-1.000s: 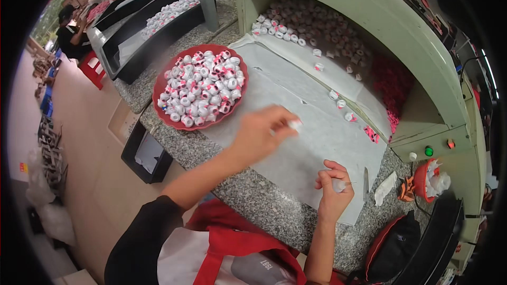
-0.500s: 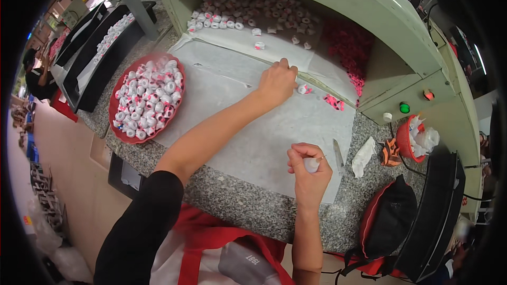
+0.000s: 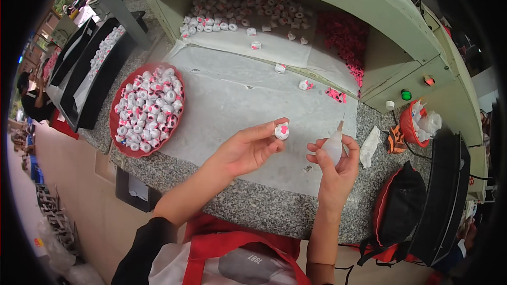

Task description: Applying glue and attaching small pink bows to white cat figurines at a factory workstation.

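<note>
Above the speckled grey granite worktop (image 3: 248, 207), the right hand (image 3: 340, 168) wraps a translucent white plastic squeeze bottle (image 3: 333, 149), tip up, while the left hand (image 3: 247, 154), apart from it, pinches a small round white piece with a pink patch (image 3: 281, 131) — seemingly a preparing step, whose next move calls for steady aim.

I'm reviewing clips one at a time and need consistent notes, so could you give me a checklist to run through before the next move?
1. Small round white piece with a pink patch held at the left hand's fingertips: ok.
2. Translucent white plastic squeeze bottle gripped in the right hand: ok.
3. Bottle's nozzle pointing up and apart from the piece: ok.
4. Liquid at the nozzle's tip: cannot tell, too small.
5. Spare room in the scalloped red bowl: not ok, heaped with white-and-pink pieces.
</note>
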Available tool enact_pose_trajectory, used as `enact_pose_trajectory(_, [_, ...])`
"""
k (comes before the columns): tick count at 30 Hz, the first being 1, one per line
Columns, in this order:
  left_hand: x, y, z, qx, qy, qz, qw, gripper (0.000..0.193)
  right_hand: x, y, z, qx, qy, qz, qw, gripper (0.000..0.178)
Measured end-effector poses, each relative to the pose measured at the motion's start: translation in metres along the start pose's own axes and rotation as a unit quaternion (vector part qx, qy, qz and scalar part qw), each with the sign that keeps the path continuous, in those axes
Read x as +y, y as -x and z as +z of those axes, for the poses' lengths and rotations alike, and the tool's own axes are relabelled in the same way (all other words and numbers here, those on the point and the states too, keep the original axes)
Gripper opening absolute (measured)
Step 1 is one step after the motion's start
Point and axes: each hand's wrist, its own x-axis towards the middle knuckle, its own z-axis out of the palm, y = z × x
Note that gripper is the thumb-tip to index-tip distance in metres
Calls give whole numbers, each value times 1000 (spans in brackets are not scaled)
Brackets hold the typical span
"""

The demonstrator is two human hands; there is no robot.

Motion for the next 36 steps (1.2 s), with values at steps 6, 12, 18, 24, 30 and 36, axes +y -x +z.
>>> enact_pose_trajectory(6, [-7,5,0,-25,-50,35,998,26,-8,12,1,38,19,-18,999,34])
enact_pose_trajectory(12, [-26,9,10,49,-452,231,860,26,-8,29,-1,22,103,-151,983,31])
enact_pose_trajectory(18, [-29,2,6,65,-364,210,905,27,-8,27,-6,91,49,-127,986,31])
enact_pose_trajectory(24, [-31,6,10,50,-381,239,892,30,-13,33,-3,48,129,-143,980,28])
enact_pose_trajectory(30, [-32,10,13,52,-407,287,866,31,-12,38,-5,22,189,-185,964,23])
enact_pose_trajectory(36, [-32,10,14,33,-392,305,867,28,-7,35,-12,-6,202,-228,952,21])
